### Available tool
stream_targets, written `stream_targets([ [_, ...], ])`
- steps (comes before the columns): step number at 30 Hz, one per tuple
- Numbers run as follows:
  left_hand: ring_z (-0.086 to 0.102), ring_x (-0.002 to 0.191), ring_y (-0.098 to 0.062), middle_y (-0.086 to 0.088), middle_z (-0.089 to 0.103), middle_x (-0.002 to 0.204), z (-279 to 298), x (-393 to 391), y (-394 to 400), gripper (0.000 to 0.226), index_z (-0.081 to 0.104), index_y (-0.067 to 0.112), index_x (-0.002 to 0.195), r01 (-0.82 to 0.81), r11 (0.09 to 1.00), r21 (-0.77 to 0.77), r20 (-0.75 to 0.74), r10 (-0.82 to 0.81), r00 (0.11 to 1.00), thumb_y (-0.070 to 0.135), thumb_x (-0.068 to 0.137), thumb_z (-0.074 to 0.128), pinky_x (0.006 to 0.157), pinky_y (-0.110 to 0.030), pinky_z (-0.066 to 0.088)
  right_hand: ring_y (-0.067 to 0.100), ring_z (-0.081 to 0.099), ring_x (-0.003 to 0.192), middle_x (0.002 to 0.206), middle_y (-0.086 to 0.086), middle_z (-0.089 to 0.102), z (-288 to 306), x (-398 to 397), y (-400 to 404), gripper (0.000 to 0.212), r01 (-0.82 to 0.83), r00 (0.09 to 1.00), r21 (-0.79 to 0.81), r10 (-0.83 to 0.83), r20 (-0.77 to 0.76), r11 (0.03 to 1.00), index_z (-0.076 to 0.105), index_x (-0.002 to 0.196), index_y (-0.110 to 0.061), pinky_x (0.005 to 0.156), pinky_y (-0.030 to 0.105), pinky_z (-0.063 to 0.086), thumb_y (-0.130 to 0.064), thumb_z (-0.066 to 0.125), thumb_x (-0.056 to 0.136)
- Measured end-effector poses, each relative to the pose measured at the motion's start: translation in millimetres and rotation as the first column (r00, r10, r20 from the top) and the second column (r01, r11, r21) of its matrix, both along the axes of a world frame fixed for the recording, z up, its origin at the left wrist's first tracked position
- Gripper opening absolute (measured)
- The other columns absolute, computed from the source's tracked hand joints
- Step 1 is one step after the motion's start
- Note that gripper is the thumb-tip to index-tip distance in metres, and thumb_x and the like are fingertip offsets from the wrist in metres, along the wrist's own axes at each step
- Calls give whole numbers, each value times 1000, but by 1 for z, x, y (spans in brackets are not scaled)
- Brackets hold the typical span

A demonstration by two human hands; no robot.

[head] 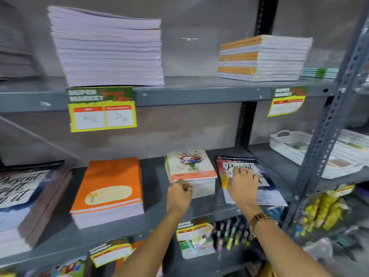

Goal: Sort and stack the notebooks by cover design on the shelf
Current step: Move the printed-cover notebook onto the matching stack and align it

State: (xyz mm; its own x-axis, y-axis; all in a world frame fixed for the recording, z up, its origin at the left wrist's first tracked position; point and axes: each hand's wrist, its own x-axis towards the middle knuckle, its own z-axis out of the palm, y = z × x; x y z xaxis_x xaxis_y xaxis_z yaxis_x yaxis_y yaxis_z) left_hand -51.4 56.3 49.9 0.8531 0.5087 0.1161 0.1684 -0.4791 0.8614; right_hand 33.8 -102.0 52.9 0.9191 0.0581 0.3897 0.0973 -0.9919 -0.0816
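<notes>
On the middle grey shelf [151,182] stand several notebook piles. An orange-cover stack [107,186] sits left of centre, and a flower-cover stack [190,166] at centre. A single lettered "Present" notebook [265,188] lies flat to the right. A tall pile with the same lettering [26,198] stands at the far left. My left hand [179,193] has its fingers curled at the front left corner of the flower stack. My right hand [242,183] lies flat on the lettered notebook, fingers spread.
The upper shelf carries a tall lilac stack [107,48] and an orange-and-white stack [263,58]. Yellow price tags [102,109] hang from the shelf edges. A white basket [311,150] sits right of the perforated post [327,124]. Pens [229,232] fill the shelf below.
</notes>
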Motion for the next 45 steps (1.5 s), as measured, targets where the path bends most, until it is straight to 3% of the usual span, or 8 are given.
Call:
stream_targets([
  [7, 64, 95, -31, -17, 70, 98, -17, 39, -65, 13, 67, 5, 86, 43, 979, -199, -189, -82, 979, 11, 87, 56, 80, -30, 51, 31, 46, 122, 134, 12, 50, -26, 33, -77, 40, 55, 980, -49, -64, -190, 997, 48, 128, -7, 106, 41, 35, -30, 44, 96],
  [13, 50, 70, -23, 1, 44, 62, -21, 64, -108, 35, 37, 18, 59, 8, 950, -313, -346, -122, 930, 21, 87, 59, 72, -32, 50, 35, 40, 130, 146, 16, 34, -47, 51, -112, 60, 199, 872, 62, -148, -466, 978, 29, 141, -1, 103, 42, 43, -42, 35, 98],
  [20, 50, 81, -26, -17, 60, 104, -20, 92, -122, 35, 53, -4, 120, -229, 751, -619, -368, -20, 930, 3, 86, 59, 72, -34, 50, 37, 41, 129, 143, 22, 37, -40, 70, -113, 81, 329, 817, 144, -205, -539, 933, 27, 140, 5, 104, 42, 40, -48, 57, 88],
  [24, 40, 54, -16, -6, 45, 65, -15, 92, -120, 12, 56, -1, 88, -234, 622, -748, -340, -57, 939, -8, 88, 46, 51, -26, 37, 36, 42, 124, 136, 23, 40, -33, 76, -111, 71, 352, 830, 171, -223, -511, 920, 32, 136, 9, 99, 40, 45, -31, 65, 86],
  [27, 28, 47, -17, -9, 42, 57, -17, 93, -118, 30, 43, 4, 62, -320, 600, -733, -368, 45, 929, -10, 89, 42, 46, -25, 28, 39, 45, 123, 135, 25, 41, -25, 77, -112, 51, 369, 853, 288, -199, -482, 884, 36, 129, 11, 97, 43, 46, -12, 58, 89],
  [34, 53, 68, -24, -12, 53, 71, -9, 89, -123, 26, 46, -2, 70, -207, 544, -813, -275, -45, 960, -21, 84, 36, 81, -35, 49, 39, 59, 111, 125, 24, 53, 3, 58, -112, 40, 362, 911, 428, -218, -351, 828, 42, 119, 10, 86, 43, 50, -11, 58, 89],
  [41, 60, 76, -23, -13, 61, 85, 28, 81, -115, 21, 55, -8, 97, -53, 488, -871, -80, -34, 996, -16, 88, 37, 87, -37, 52, 40, 57, 109, 119, 26, 55, 36, 41, -99, 42, 332, 943, 538, -282, -176, 775, 45, 114, 9, 78, 45, 52, -15, 63, 85],
  [45, 59, 80, -24, -16, 58, 97, 49, 67, -91, 21, 51, -1, 83, -43, 479, -877, -23, 48, 999, -13, 92, 36, 92, -41, 50, 41, 58, 107, 119, 25, 54, 52, 31, -76, 42, 270, 962, 600, -240, -132, 753, 45, 114, 7, 79, 46, 51, -16, 64, 85],
])
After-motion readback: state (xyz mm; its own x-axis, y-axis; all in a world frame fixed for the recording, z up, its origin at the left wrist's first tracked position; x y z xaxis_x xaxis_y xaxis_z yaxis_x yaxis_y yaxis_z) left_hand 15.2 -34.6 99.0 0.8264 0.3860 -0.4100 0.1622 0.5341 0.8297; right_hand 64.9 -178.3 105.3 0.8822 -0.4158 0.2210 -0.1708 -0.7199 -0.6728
